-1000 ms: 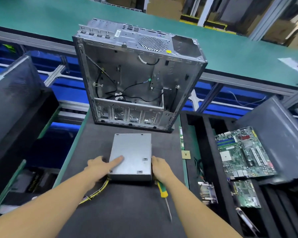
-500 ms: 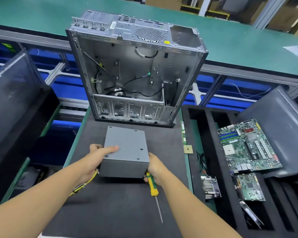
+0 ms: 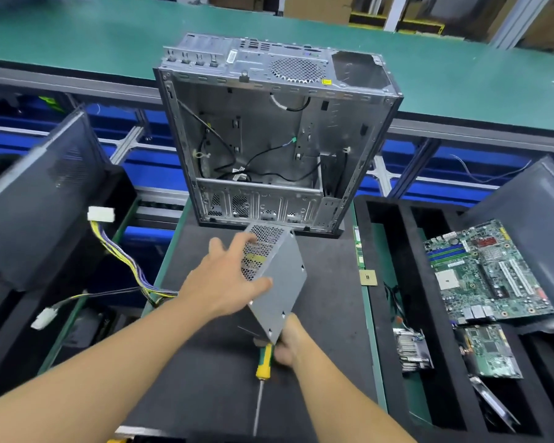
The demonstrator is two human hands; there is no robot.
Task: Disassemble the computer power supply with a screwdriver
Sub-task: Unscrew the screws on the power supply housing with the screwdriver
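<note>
Power supply (image 3: pixel 282 282) is tipped up on one corner over the black mat (image 3: pixel 205 378), mid-bench. Closest in, the right hand (image 3: pixel 287 342) sits at its lowest corner, fingers curled round the screwdriver (image 3: pixel 264 359), with the green-and-yellow handle up and the shaft pointing back at the camera. Left hand (image 3: pixel 221 282) grips the box higher up, fingers spread on the mesh face, thumb hooked onto the plain grey side. Cable bundle (image 3: pixel 122 257) hangs out left to a white connector (image 3: pixel 100 214). Beyond, the gutted computer case (image 3: pixel 269 139) stands upright, green conveyor (image 3: pixel 93 36) behind.
</note>
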